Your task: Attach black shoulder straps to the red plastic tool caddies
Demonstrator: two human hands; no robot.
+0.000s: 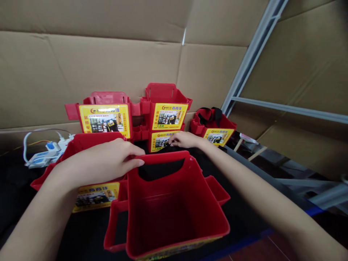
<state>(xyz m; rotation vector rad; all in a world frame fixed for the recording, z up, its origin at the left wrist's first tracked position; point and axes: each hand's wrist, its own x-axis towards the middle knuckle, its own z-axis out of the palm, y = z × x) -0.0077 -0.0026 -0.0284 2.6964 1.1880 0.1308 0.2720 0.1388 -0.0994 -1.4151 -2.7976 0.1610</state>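
Observation:
A red plastic tool box (pixel 165 214) with an open top, a cut-out handle and side loops stands in front of me. My left hand (pixel 119 157) is closed on the left end of its handle bar, thumb toward me. Beyond the box, my right hand (pixel 182 139) reaches down with its fingers bent together in front of the yellow label of a stacked tool box (pixel 156 141). Something dark is at those fingertips, but I cannot make out what it is. Under my left forearm stands another red tool box (pixel 95 141), partly hidden.
At the back are more red tool boxes (pixel 104 98), some stacked. One at the right (pixel 213 125) has a black strap (pixel 210 115) in it. A power strip (pixel 46 157) with cables lies at the left. Cardboard (pixel 108 65) and a metal frame (pixel 252 58) stand behind the black-covered table.

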